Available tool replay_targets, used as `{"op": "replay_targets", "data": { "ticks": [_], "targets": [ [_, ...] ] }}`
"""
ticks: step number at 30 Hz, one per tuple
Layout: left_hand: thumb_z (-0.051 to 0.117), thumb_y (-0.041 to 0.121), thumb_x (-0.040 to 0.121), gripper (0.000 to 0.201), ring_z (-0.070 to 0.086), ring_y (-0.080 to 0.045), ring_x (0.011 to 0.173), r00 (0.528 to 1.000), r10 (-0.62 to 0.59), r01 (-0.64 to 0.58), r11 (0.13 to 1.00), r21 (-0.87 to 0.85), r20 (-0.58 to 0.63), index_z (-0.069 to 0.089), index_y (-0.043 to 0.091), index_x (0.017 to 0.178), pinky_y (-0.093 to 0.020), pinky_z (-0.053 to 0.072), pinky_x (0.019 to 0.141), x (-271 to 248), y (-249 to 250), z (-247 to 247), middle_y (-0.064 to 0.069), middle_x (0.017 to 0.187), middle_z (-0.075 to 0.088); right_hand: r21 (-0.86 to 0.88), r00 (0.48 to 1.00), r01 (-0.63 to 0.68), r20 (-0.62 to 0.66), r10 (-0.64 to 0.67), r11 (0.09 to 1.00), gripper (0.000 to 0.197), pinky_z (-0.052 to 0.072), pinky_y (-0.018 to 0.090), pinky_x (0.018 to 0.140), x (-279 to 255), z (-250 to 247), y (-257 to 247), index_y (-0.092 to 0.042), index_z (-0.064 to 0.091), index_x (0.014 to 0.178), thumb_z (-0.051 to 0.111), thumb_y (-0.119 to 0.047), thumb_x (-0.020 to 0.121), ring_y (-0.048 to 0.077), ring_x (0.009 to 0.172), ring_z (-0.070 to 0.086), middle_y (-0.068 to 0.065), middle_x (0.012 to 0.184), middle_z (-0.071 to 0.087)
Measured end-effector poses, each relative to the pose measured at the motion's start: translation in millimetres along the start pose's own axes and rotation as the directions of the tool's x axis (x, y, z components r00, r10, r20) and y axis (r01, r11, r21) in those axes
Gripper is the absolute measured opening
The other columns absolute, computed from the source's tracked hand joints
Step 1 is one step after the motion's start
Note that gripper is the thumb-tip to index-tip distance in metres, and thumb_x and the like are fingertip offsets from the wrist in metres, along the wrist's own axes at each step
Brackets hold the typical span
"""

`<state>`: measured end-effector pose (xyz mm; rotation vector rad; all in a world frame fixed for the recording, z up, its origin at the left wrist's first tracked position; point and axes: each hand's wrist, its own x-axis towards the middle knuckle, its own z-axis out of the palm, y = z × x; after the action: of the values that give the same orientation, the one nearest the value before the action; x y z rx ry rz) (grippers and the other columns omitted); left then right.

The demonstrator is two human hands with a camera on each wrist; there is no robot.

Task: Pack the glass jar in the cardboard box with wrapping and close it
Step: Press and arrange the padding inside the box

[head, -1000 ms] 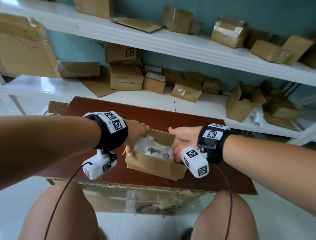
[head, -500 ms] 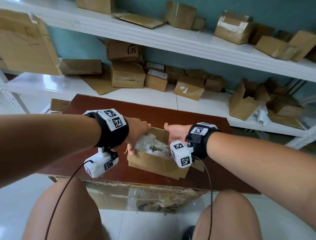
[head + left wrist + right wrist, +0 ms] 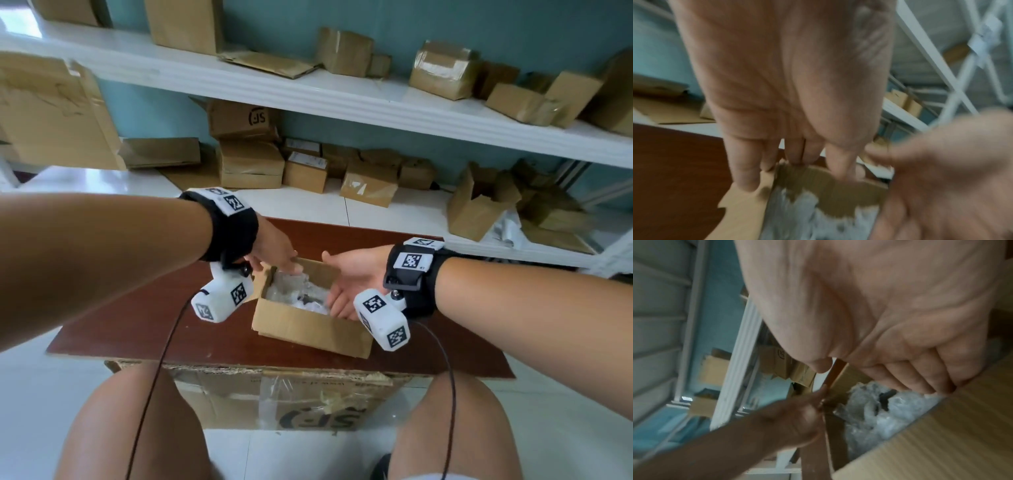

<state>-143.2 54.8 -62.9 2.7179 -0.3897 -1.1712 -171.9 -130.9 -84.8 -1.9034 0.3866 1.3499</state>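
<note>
My left hand [image 3: 274, 245] pinches the far flap [image 3: 318, 269] of the cardboard box [image 3: 308, 325] on the surface [image 3: 137, 325], fingers nearly straight. Bubble wrap [image 3: 294, 296] inside hides the glass jar. My right hand [image 3: 352, 274], fingers straight and together, touches the wrap's right side.

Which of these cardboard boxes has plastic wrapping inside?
The small open cardboard box alone on the brown table, between the left hand and right hand; crinkled clear wrapping shows inside.
</note>
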Motion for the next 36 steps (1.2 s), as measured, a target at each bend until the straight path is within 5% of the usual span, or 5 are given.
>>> {"op": "replay_targets", "data": {
  "ticks": [3,7,29,34,36],
  "targets": [
    [0.027,0.071,0.091,0.085,0.027,-0.026,0.145,0.992,-0.033,0.074,0.936,-0.345,0.122,0.017,0.016,0.155,-0.046,0.031,0.115,-5.9,1.5,-20.6,-0.004,0.159,0.025,-0.204,0.997,-0.074,0.023,0.08,0.976,0.115,0.031,0.045,0.105,11.5,12.0,-5.1,0.006,0.024,0.149,-0.004,-0.082,0.081,0.031,0.098,0.047,0.023,0.159,0.019],
    [0.007,0.077,0.086,0.095,0.014,-0.026,0.148,0.969,-0.012,0.105,0.924,-0.367,0.246,0.008,0.013,0.156,-0.044,0.021,0.12,1.9,5.3,-29.1,-0.004,0.162,0.011,-0.293,0.99,-0.126,0.022,0.139,0.948,0.114,0.024,0.044,0.114,21.4,11.5,-7.8,-0.002,0.023,0.152,-0.008,-0.083,0.078,0.028,0.119,0.044,0.017,0.161,0.015],
    [0.031,0.062,0.095,0.08,0.035,-0.035,0.138,0.971,-0.161,0.181,0.978,-0.102,0.177,0.034,0.001,0.146,-0.049,0.037,0.111,38.8,32.2,-21.1,-0.016,0.155,0.029,-0.474,0.988,-0.142,-0.008,0.157,0.869,0.096,0.016,0.046,0.117,24.4,48.6,-2.4,-0.009,0.008,0.156,-0.002,-0.076,0.088,0.032,0.149,0.011,0.012,0.163,0.009],
    [0.029,0.065,0.094,0.081,0.034,-0.035,0.138,0.983,-0.13,0.158,0.96,-0.23,0.132,0.033,0.005,0.148,-0.048,0.037,0.111,32.8,23.7,-19.0,-0.015,0.155,0.03,-0.45,0.992,-0.085,-0.12,0.034,0.889,0.097,0.045,0.038,0.088,7.3,29.3,-9.3,-0.002,0.043,0.144,0.004,-0.074,0.09,0.026,0.09,0.059,0.011,0.106,0.061],
    [0.028,0.069,0.092,0.084,0.032,-0.033,0.14,0.985,-0.112,0.144,0.952,-0.27,0.131,0.032,0.008,0.149,-0.046,0.036,0.111,30.7,17.7,-18.0,-0.013,0.157,0.027,-0.363,0.981,0.007,-0.177,-0.076,0.932,0.1,0.046,0.041,0.099,0.6,22.8,-13.6,0.0,0.056,0.13,0.006,-0.076,0.089,0.028,0.101,0.064,0.015,0.117,0.065]
  ]
}}
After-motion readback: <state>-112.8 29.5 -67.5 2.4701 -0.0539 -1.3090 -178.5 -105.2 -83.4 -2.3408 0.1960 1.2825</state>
